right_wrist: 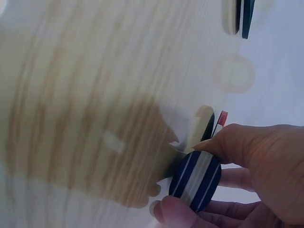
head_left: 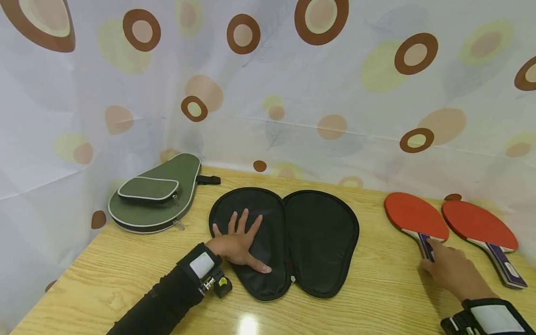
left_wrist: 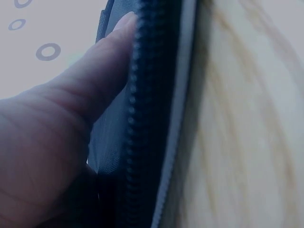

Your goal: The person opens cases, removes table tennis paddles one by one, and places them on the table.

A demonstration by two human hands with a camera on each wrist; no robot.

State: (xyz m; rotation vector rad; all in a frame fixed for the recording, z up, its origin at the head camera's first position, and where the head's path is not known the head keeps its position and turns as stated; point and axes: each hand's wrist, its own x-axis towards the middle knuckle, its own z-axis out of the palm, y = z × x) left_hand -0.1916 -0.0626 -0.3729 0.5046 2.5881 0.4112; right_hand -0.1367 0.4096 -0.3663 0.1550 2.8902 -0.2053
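A staged tabletop booth: a wooden table (head_left: 377,298) walled by a circle-patterned curtain (head_left: 335,93).

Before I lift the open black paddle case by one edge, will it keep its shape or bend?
The open black paddle case probably bends: it is thin fabric lying flat in two halves joined along a middle fold. It looks light, so it may slide on the smooth wooden table unless the left hand keeps pressing it.

head view looks down over the table (head_left: 377,298); wrist views sit close at its surface.

A light wooden table (head_left: 377,298) stands against a white curtain (head_left: 268,93) printed with brown and yellow circles.
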